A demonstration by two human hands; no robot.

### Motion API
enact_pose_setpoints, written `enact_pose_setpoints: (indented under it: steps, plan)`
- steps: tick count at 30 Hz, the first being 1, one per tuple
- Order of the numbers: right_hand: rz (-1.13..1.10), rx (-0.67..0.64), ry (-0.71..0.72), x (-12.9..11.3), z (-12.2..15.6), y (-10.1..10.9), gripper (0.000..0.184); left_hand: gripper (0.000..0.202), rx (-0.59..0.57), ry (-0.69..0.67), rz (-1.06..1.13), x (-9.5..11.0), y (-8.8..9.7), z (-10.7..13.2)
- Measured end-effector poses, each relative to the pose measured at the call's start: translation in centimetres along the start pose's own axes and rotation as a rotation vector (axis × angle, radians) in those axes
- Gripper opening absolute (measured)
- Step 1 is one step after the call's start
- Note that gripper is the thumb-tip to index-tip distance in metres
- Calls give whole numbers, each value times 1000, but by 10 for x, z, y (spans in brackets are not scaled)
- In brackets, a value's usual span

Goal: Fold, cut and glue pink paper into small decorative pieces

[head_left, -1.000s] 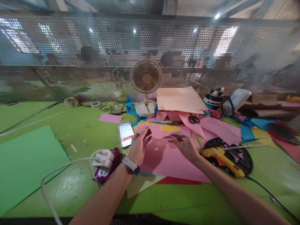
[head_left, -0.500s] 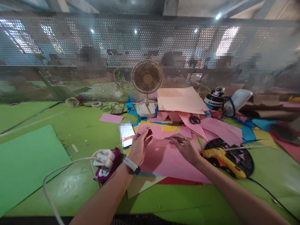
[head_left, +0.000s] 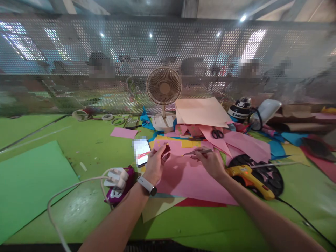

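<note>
My left hand (head_left: 155, 163), with a watch on its wrist, is closed over the pink sheets, its thumb and fingers around a small dark reddish piece (head_left: 167, 148) that I cannot fully make out. Across from it, my right hand (head_left: 210, 163) pinches slim metal tweezers (head_left: 191, 153), their tip pointing left toward the left hand. A tiny yellowish speck shows by that tip. Beneath both hands lies a large pink paper sheet (head_left: 189, 182). Just left of my left hand rests a phone (head_left: 143, 152) with a lit screen.
To the right, a yellow glue gun (head_left: 250, 179) lies over a black round tray (head_left: 275, 180). Black scissors (head_left: 217, 134) sit on the paper pile. A white fan (head_left: 164, 87) stands behind. Plugs (head_left: 117, 177) with a cable are at left, near a green sheet (head_left: 34, 185).
My right hand has shifted slightly right, and the tweezers' rear end is tilted higher. The left hand keeps its hold almost unmoved.
</note>
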State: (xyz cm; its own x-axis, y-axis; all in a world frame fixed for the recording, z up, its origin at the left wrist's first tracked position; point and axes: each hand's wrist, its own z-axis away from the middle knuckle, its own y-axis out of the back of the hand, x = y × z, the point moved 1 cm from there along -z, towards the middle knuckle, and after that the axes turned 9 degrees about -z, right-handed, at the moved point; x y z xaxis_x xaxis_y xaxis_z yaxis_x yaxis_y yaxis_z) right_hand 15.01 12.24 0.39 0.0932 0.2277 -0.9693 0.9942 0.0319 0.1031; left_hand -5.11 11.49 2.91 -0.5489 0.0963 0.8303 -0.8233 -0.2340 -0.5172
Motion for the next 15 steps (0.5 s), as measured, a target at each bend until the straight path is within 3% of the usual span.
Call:
enact_pose_setpoints:
  steps: [4, 10, 15]
  plan:
    - [-35, 24, -40, -2, 0, -1, 33, 19, 3, 5, 6, -1, 0, 0]
    - [236, -8, 152, -10, 10, -8, 21, 20, -17, -3, -2, -1, -1, -1]
    - [279, -15, 170, -12, 11, -8, 19, 22, 1, 7, -17, -2, 0, -1]
